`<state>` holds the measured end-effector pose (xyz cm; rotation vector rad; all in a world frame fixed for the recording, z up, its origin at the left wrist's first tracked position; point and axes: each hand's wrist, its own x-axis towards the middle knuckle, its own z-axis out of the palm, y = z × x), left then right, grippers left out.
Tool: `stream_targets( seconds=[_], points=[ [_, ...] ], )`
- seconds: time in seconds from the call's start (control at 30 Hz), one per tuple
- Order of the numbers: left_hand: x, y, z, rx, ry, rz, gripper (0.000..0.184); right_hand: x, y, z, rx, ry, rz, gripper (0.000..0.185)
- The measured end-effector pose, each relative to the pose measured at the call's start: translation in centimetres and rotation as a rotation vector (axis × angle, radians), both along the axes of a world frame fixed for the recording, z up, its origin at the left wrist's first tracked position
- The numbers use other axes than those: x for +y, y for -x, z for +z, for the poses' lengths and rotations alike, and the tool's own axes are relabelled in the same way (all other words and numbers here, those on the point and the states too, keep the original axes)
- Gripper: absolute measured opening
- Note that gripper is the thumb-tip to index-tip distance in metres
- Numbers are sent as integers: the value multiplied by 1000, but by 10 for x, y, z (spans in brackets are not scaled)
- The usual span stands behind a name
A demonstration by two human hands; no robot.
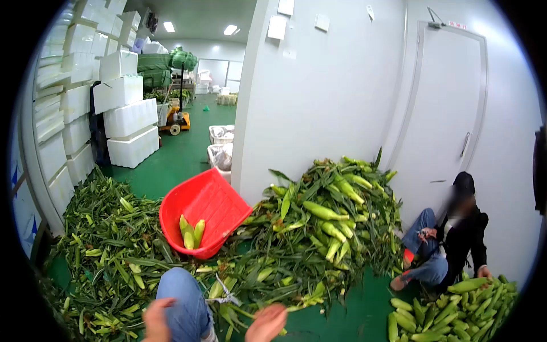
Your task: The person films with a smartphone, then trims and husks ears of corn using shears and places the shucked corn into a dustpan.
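My left hand (pixel 157 320) is at the bottom edge, beside my bent knee in blue jeans (pixel 181 302). Motion blurs its fingers, and I see nothing in it. My right hand (pixel 268 323) is low in the middle, fingers stretched out and apparently holding nothing. Between the hands, beyond the knee, a thin grey-white thing (pixel 226 294) lies on the husks; its kind is unclear. Ahead stands a tilted red plastic scoop-like bin (pixel 206 196) with a few ears of corn (pixel 188 232) inside. To its right rises a heap of unhusked corn (pixel 327 212).
Green husks and leaves (pixel 108 256) cover the floor at left. A person (pixel 458 233) sits at right by a pile of trimmed corn (pixel 456 310). White foam boxes (pixel 134 145) are stacked at back left, near a yellow pallet jack (pixel 178 119). A white wall (pixel 319 97) stands behind the heap.
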<state>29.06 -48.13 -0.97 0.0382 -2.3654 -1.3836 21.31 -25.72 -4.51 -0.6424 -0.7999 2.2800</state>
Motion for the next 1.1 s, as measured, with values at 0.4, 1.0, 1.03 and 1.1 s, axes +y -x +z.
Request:
stream_targets(
  seconds=[0.4, 1.0, 1.03, 1.1],
  points=[
    [181, -9, -21, -213, -569, -1179, 67, 109, -29, 235, 974, -536, -1117, 37],
    [183, 4, -28, 339, -276, -1423, 73, 105, -72, 239, 1100, -1031, -1120, 29],
    [188, 6, -30, 324, -210, -1430, 72, 110, -77, 238, 1068, -1050, -1105, 29],
    [197, 8, -29, 224, -322, -1415, 71, 118, -84, 239, 1055, -1074, -1079, 28]
  ],
)
